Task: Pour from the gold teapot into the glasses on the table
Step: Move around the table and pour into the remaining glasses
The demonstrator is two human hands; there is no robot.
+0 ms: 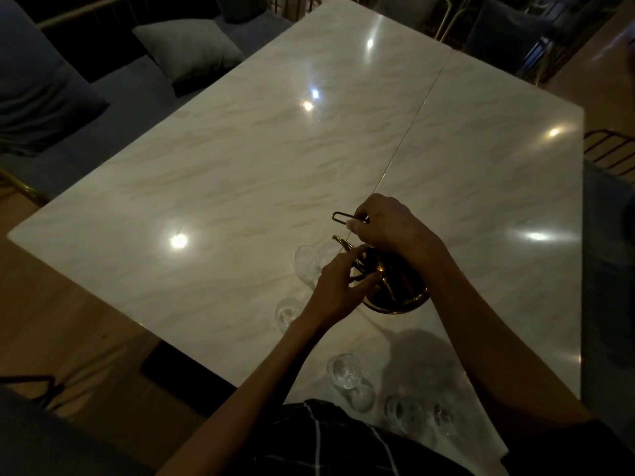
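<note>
The gold teapot (395, 286) hangs tilted just above the near half of the table (240, 166), its curved spout (340, 242) aimed at the farthest glass (307, 264). The right hand (385, 225) grips the wire loop handle (343, 217) at the top, fingers curled round it, and takes the weight; the left hand (335, 290) pinches at the pot's lid or shoulder with bent fingers, apparently steadying it, though the dim light hides what exactly it grips. The pot looks like polished metal: stiff, probably fairly heavy if full, slick on its sides, and perhaps hot, so the handle is the sensible hold and a fingertip on the lid should stop it slipping as the tilt grows. No stream shows at the spout, so I judge the pour is only about to start. A second glass (287, 312) stands just beside the left wrist, a third glass (345, 371) sits nearer the body, and more glassware (405, 412) stands by the table's near edge. All are thin, clear and fragile, easy to tip with a forearm. The table is glossy pale marble with a seam down the middle, mirroring ceiling lights, so spills would run. Around it the room is dark: a blue sofa (113, 104) with a grey cushion (189, 53) on the far left, and a wooden floor (68, 321).
</note>
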